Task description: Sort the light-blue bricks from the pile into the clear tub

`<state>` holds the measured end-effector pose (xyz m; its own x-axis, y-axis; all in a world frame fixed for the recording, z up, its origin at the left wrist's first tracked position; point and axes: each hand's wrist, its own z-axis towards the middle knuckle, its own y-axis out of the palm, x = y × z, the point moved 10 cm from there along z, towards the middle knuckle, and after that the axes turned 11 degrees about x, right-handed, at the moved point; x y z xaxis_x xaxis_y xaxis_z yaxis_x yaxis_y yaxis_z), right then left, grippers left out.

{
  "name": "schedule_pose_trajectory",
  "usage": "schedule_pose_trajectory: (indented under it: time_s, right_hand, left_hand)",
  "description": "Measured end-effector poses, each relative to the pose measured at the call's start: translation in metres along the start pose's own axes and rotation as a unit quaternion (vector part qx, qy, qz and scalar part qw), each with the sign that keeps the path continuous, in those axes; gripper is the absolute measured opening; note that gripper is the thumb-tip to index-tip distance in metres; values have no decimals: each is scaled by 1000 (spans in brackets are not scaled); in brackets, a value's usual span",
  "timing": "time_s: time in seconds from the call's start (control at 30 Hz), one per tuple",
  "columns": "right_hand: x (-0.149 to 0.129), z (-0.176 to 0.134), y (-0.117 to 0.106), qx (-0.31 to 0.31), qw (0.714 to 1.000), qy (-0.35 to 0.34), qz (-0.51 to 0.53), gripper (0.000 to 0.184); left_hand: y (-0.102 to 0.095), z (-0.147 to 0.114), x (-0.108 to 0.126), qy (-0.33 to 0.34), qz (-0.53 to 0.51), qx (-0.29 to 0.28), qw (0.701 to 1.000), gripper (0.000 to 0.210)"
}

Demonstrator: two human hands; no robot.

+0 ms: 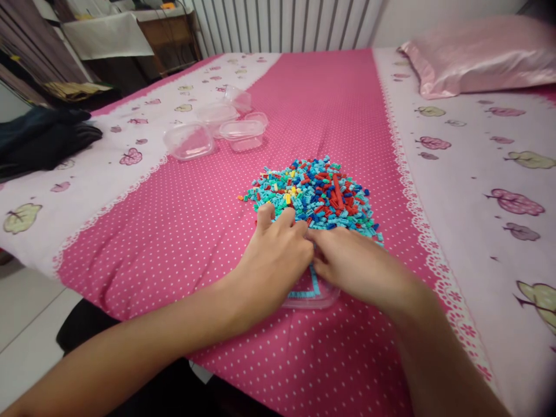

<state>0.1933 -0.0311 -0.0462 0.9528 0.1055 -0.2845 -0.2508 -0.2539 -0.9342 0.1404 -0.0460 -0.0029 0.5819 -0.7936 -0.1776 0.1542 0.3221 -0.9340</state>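
A heap of small toy building bricks (pixel 299 185) in light blue, dark blue, red, green and yellow lies on the pink bedspread. Right at its near edge, my left hand (pixel 278 252) is curled with knuckles up, its fingertips hidden. Beside it, touching or nearly so, my right hand (pixel 351 260) has its fingers bent inward and pressed together. Whatever either hand pinches is out of sight. Under both hands sits a clear plastic lid or shallow container (pixel 325 299). A corner of joined light blue bricks (pixel 315 282) shows on it below my fingers.
Several clear plastic containers (pixel 190 142) and lids stand farther back on the polka-dot bedspread (pixel 182 226). A pink pillow (pixel 482 55) is at the far right. Dark cloth (pixel 43 139) lies at the left edge, and a cloth-covered table (pixel 108 37) stands behind.
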Motion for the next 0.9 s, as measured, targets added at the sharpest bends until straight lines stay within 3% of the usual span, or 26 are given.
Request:
schedule_pose_trajectory:
  time_s: [0.9]
  right_hand:
    - [2,1,4,2,1000,-6,12,20]
  left_hand:
    - [2,2,2,-9,-13,-6,1000,32]
